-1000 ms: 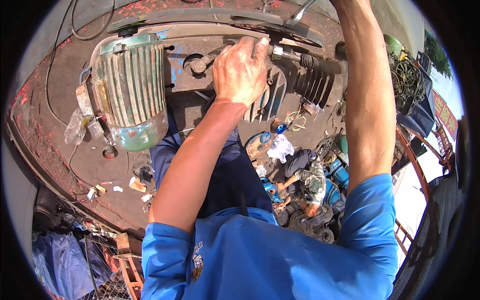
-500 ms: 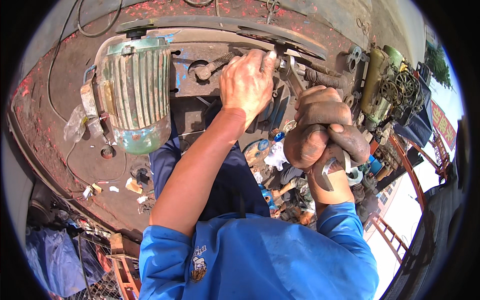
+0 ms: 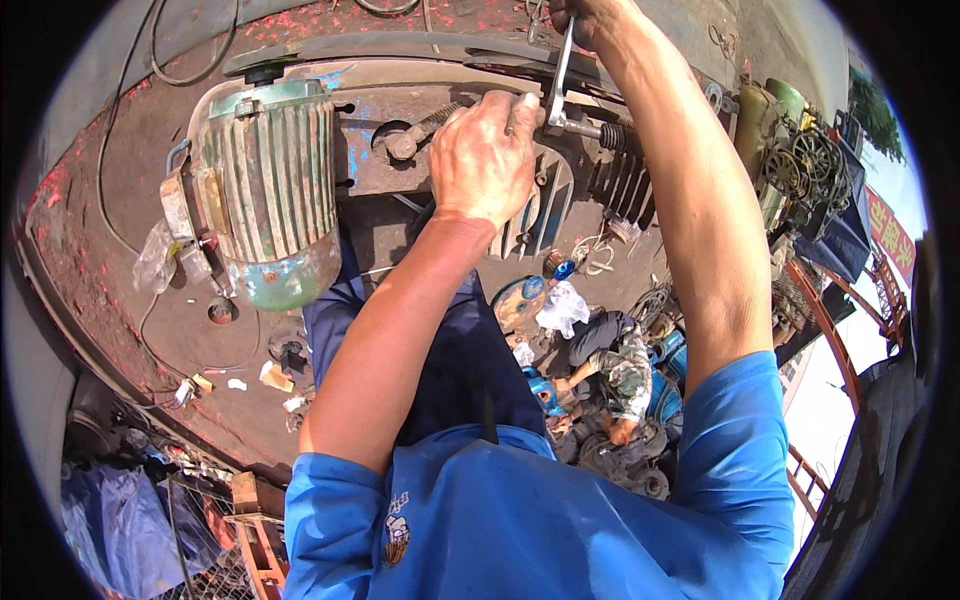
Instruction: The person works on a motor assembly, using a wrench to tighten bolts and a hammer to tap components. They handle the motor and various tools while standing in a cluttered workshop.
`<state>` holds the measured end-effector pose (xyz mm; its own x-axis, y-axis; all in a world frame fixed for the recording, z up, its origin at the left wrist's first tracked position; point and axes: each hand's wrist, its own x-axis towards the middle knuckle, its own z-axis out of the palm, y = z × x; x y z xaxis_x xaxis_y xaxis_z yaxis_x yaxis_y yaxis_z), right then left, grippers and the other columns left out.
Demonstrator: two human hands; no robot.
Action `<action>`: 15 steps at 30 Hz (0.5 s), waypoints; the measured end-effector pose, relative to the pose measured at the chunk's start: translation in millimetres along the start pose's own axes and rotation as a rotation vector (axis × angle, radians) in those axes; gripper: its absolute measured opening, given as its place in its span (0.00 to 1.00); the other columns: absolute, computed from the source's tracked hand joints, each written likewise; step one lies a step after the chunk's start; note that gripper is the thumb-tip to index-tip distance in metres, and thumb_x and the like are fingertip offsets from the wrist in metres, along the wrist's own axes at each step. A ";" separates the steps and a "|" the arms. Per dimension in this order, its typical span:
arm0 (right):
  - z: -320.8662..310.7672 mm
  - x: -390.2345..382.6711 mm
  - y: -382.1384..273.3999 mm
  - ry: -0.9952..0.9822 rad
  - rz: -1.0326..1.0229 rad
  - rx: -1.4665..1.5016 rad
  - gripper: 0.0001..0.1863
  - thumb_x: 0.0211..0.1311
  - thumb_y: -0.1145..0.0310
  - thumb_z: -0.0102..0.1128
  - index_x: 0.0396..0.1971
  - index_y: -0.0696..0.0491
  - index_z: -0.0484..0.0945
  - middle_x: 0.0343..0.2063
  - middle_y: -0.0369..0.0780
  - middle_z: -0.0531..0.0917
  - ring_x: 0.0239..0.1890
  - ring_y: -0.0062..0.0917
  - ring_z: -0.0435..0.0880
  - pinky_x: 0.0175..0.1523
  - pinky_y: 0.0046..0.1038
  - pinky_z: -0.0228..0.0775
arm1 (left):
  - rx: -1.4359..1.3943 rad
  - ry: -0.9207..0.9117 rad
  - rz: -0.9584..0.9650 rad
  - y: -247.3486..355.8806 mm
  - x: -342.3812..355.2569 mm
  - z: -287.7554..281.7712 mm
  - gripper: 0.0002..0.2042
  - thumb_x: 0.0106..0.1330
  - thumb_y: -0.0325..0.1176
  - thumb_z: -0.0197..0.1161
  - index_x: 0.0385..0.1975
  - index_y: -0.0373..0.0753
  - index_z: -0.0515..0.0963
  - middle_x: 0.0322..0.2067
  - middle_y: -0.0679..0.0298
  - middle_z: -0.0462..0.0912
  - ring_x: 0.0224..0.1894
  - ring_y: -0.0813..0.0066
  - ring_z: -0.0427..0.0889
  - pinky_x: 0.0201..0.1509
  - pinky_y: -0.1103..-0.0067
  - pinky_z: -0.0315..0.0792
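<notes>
My right hand (image 3: pixel 597 22) is closed around the upper end of a steel wrench (image 3: pixel 564 70), near the top edge. The wrench's lower end sits on the bolt end of a threaded rod (image 3: pixel 590 129). My left hand (image 3: pixel 484 160) is beside that end, fingers curled over and thumb raised; what it grips is hidden beneath it. Left of it a second rusty threaded bolt (image 3: pixel 402 146) lies by a hole in the metal base plate (image 3: pixel 372 112). A green ribbed electric motor (image 3: pixel 268 185) is mounted on the left, with a drive belt (image 3: pixel 400 45) running behind.
Below my hands are finned metal parts (image 3: pixel 545 205). Another person (image 3: pixel 625 375) in a camouflage sleeve works low among blue parts. Old machinery (image 3: pixel 800 180) stands at the right. A white plastic bag (image 3: pixel 563 308) and scraps litter the ground; a cable (image 3: pixel 105 190) runs along the left.
My right hand has swung the wrench upward and away, from near my chest to the far edge, the arm now stretched out. My left hand has stayed nearly in place.
</notes>
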<state>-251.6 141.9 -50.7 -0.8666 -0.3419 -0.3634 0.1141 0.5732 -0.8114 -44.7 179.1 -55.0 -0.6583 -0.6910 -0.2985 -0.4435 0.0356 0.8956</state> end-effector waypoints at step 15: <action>-50.9 -174.1 -39.0 -0.215 -0.925 0.131 0.09 0.64 0.74 0.55 0.43 0.53 0.70 0.22 0.38 0.70 0.21 0.25 0.69 0.27 0.29 0.66 | 0.039 0.018 0.033 -1.1 0.3 1.1 0.18 0.73 0.45 0.55 0.28 0.36 0.76 0.28 0.51 0.83 0.35 0.44 0.80 0.41 0.56 0.74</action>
<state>-129.9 216.9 67.6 -0.5345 -0.7543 0.3813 -0.5058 -0.0761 -0.8593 -45.1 179.7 -56.4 -0.6621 -0.7017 -0.2631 -0.4456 0.0864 0.8910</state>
